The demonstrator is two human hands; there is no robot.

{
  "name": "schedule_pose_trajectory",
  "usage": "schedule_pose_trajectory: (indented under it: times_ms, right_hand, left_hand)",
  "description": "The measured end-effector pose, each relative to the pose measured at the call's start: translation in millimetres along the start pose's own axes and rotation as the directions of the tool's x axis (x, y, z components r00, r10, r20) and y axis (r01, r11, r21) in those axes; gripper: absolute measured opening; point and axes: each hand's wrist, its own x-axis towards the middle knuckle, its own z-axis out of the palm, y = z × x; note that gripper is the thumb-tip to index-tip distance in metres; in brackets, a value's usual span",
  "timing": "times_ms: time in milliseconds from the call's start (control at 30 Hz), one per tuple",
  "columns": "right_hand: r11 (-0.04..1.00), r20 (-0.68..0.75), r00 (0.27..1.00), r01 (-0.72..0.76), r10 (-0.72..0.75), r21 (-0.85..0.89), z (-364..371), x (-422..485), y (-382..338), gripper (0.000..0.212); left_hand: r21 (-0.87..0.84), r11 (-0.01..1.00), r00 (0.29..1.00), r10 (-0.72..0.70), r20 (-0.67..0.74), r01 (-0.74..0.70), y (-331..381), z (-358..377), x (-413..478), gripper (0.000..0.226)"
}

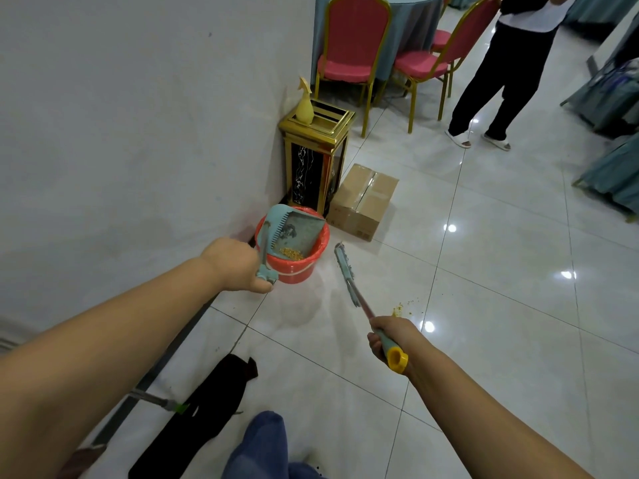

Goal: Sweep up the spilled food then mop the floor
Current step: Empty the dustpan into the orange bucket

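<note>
Now my left hand [238, 264] grips the dustpan [297, 229] by its handle, tilted over the red bucket [297, 273], crumbs [292, 253] at its lower edge. My right hand [387, 335] grips the broom [345, 271]; spilled food [397, 309] lies on the floor [484, 271] just beside that hand.

Left hand [238, 266] grips the dustpan [297, 233] handle, pan tilted over the red bucket [297, 273]. Yellow crumbs [292, 253] sit at the pan's low edge, inside the bucket rim. Right hand [390, 335] grips the broom [345, 271] by its teal grip, yellow cap toward the camera, head on the floor tiles [484, 340] just right of the bucket. Small patch of spilled food [397, 310] on the tiles by the right hand. Mop [193, 420] with a black cloth lies bottom left. Gold bin [311, 167] against the wall with a yellow spray bottle [305, 107] on top, cardboard box [363, 202] beside it. Another person [501, 81] stands near red chairs [349, 46].
</note>
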Motion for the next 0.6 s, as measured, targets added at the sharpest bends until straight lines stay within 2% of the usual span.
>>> schedule_pose_trajectory:
  times_ms: [300, 600]
  right_hand:
    - [0.999, -0.003, 1.000, 0.027, -0.027, -0.032, -15, -8, 12, 0.017]
    - [0.998, 0.017, 0.998, 0.058, -0.059, 0.016, -13, -24, 25, 0.021]
  left_hand:
    - [0.166, 0.981, 0.993, 0.110, -0.040, -0.102, 18, -2, -12, 0.059]
    - [0.342, 0.906, 0.968, 0.224, 0.114, -0.250, 26, 9, -48, 0.040]
